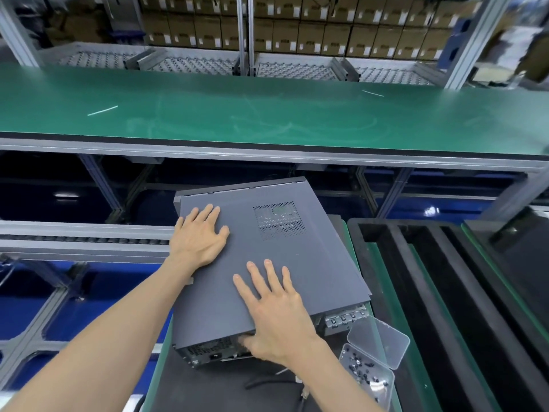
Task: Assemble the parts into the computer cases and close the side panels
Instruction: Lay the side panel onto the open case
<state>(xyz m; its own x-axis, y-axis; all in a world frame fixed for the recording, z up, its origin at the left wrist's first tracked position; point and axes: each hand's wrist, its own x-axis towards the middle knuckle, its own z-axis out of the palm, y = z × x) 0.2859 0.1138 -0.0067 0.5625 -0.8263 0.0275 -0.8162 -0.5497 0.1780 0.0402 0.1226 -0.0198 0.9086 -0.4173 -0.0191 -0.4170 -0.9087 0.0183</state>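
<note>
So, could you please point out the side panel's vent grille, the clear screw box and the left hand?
vent grille [279,220], head view, middle of the perforated patch on the side panel
clear screw box [367,374], head view, tray holding dark screws
left hand [197,237], head view, back of the hand

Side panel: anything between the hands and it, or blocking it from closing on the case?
Nothing visible. Left hand and right hand lie flat directly on the side panel, which already sits on the computer case. Whether it is fully seated cannot be told.
</note>
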